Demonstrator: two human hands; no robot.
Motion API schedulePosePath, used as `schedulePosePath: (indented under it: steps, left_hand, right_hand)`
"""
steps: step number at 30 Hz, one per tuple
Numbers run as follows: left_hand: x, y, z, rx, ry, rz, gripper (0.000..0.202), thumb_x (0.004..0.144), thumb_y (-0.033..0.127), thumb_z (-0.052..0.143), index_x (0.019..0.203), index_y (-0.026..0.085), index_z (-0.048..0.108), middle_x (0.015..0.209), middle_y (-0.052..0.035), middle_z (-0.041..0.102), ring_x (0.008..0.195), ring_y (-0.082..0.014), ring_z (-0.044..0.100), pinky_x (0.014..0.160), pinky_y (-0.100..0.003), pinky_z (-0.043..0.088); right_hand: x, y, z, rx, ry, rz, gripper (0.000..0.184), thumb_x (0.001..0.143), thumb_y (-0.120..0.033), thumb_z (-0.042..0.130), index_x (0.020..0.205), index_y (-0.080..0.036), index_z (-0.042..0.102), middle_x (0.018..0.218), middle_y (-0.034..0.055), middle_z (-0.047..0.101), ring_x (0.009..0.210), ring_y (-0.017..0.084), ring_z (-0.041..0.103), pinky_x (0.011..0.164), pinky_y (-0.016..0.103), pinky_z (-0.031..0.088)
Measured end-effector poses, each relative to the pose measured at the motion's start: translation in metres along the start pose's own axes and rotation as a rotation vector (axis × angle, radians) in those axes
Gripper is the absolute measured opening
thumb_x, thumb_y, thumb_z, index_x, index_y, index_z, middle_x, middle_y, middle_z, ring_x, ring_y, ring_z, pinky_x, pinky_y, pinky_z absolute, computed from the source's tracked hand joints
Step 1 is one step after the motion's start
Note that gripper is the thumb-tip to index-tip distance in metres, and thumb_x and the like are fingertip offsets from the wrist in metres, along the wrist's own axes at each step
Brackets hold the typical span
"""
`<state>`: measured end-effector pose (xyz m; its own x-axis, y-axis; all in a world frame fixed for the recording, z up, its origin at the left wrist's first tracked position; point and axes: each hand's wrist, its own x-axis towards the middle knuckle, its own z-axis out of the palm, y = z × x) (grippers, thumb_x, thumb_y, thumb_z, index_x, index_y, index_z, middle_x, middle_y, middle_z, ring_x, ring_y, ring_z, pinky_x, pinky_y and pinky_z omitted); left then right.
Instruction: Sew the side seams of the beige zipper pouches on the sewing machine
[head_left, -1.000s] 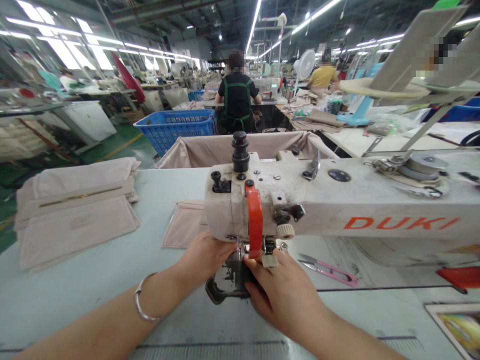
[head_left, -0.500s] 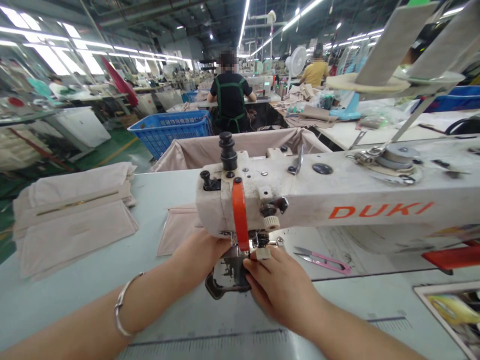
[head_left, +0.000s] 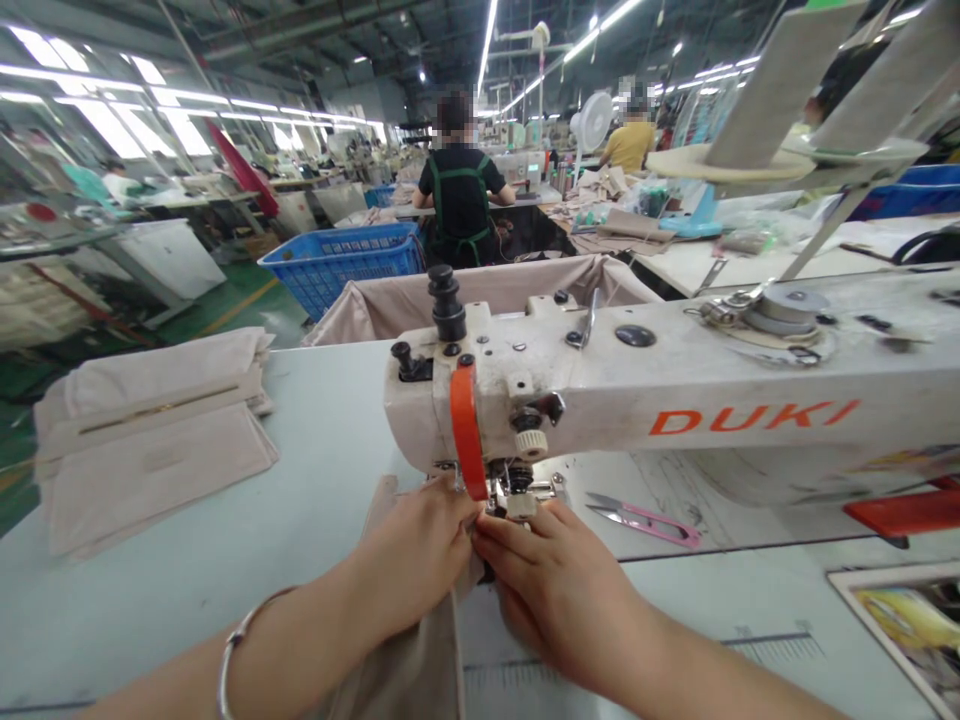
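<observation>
A white DUKI sewing machine stands on the pale table, with an orange guard at its head. Under the head, a beige fabric piece runs from the needle area toward me. My left hand lies on top of that fabric with its fingers curled and pinched at the needle. My right hand meets it from the right, fingers pressed on the fabric's edge just below the presser foot. A silver bangle sits on my left wrist.
Pink thread snips lie on the table right of the needle. A stack of beige fabric pieces sits at the left. A fabric-lined bin and a blue crate stand behind the table. Other people work at far tables.
The beige fabric piece that lay behind the machine head now lies under the needle and toward me, covering the dark plate. Both hands have closed together on it.
</observation>
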<state>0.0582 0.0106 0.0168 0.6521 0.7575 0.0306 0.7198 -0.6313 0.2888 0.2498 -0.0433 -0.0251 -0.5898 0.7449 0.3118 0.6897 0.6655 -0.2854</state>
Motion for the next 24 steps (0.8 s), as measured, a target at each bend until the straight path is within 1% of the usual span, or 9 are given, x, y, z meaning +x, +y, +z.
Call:
schedulePosePath:
  steps: [6, 10, 12, 14, 16, 18, 20, 22, 24]
  left_hand:
    - [0.002, 0.006, 0.002, -0.134, 0.049, -0.013, 0.023, 0.079, -0.003, 0.051, 0.079, 0.018, 0.061, 0.087, -0.0037, 0.068, 0.088, -0.0205, 0.066, 0.086, -0.031, 0.050]
    - [0.004, 0.004, 0.000, -0.103, 0.032, -0.063, 0.023, 0.089, 0.005, 0.049, 0.077, 0.017, 0.064, 0.081, -0.0058, 0.069, 0.081, -0.0230, 0.066, 0.082, -0.037, 0.052]
    - [-0.003, -0.002, 0.000, -0.134, 0.032, -0.072, 0.026, 0.096, 0.012, 0.046, 0.082, 0.019, 0.068, 0.089, -0.0062, 0.071, 0.089, -0.0243, 0.068, 0.086, -0.040, 0.053]
    - [-0.018, -0.012, 0.001, -0.168, 0.117, -0.117, 0.020, 0.098, 0.023, 0.049, 0.101, 0.021, 0.069, 0.113, -0.0086, 0.070, 0.111, -0.0290, 0.063, 0.100, -0.049, 0.049]
    - [-0.040, -0.025, 0.003, -0.252, 0.271, -0.267, 0.035, 0.094, 0.037, 0.058, 0.125, 0.020, 0.061, 0.137, -0.0137, 0.059, 0.129, -0.0349, 0.052, 0.110, -0.059, 0.040]
    - [-0.065, -0.034, 0.006, -0.487, 0.379, -0.502, 0.056, 0.092, 0.048, 0.061, 0.138, 0.018, 0.050, 0.144, -0.0177, 0.053, 0.132, -0.0362, 0.053, 0.107, -0.058, 0.045]
    - [-0.089, -0.035, 0.010, -0.829, 0.389, -0.675, 0.057, 0.096, 0.055, 0.051, 0.141, 0.019, 0.048, 0.140, -0.0179, 0.058, 0.124, -0.0349, 0.061, 0.095, -0.052, 0.057]
    - [-0.109, -0.027, 0.017, -1.050, 0.322, -0.662, 0.055, 0.103, 0.055, 0.031, 0.140, 0.022, 0.053, 0.128, -0.0157, 0.068, 0.113, -0.0331, 0.069, 0.083, -0.048, 0.063]
    - [-0.125, -0.013, 0.026, -0.968, 0.221, -0.460, 0.054, 0.104, 0.051, 0.024, 0.139, 0.028, 0.059, 0.108, -0.0116, 0.077, 0.103, -0.0322, 0.073, 0.075, -0.047, 0.064]
  right_hand:
    - [0.001, 0.000, -0.001, -0.026, -0.013, -0.008, 0.036, 0.092, -0.023, 0.062, 0.127, -0.018, 0.061, 0.140, 0.0029, 0.060, 0.104, 0.026, 0.056, 0.089, 0.044, 0.040]
    - [0.002, 0.001, 0.001, -0.013, -0.002, 0.023, 0.032, 0.091, -0.018, 0.061, 0.123, -0.018, 0.062, 0.141, 0.0037, 0.059, 0.111, 0.027, 0.055, 0.094, 0.044, 0.038]
    - [0.001, 0.003, 0.001, -0.007, 0.001, 0.021, 0.029, 0.091, -0.016, 0.059, 0.119, -0.019, 0.062, 0.140, 0.0040, 0.059, 0.115, 0.027, 0.053, 0.097, 0.044, 0.038]
    - [0.000, 0.004, 0.002, -0.005, -0.012, 0.018, 0.026, 0.091, -0.014, 0.058, 0.117, -0.020, 0.062, 0.140, 0.0041, 0.059, 0.115, 0.027, 0.053, 0.097, 0.044, 0.038]
    - [-0.001, 0.004, 0.001, -0.009, -0.031, 0.026, 0.022, 0.091, -0.015, 0.058, 0.112, -0.022, 0.062, 0.139, 0.0040, 0.059, 0.113, 0.027, 0.053, 0.096, 0.045, 0.039]
    - [-0.001, 0.002, -0.001, -0.011, -0.055, 0.025, 0.019, 0.091, -0.018, 0.059, 0.110, -0.023, 0.062, 0.137, 0.0047, 0.059, 0.111, 0.027, 0.053, 0.094, 0.045, 0.040]
    - [0.001, 0.000, -0.005, -0.005, -0.075, 0.015, 0.019, 0.089, -0.022, 0.062, 0.108, -0.024, 0.063, 0.130, 0.0065, 0.061, 0.110, 0.028, 0.053, 0.091, 0.045, 0.041]
    - [0.003, -0.004, -0.010, 0.020, -0.099, -0.014, 0.019, 0.084, -0.029, 0.068, 0.102, -0.023, 0.065, 0.120, 0.0080, 0.063, 0.106, 0.029, 0.054, 0.087, 0.045, 0.042]
    - [0.004, -0.007, -0.014, 0.053, -0.112, -0.046, 0.027, 0.078, -0.040, 0.073, 0.097, -0.023, 0.066, 0.114, 0.0087, 0.063, 0.103, 0.030, 0.053, 0.085, 0.046, 0.042]
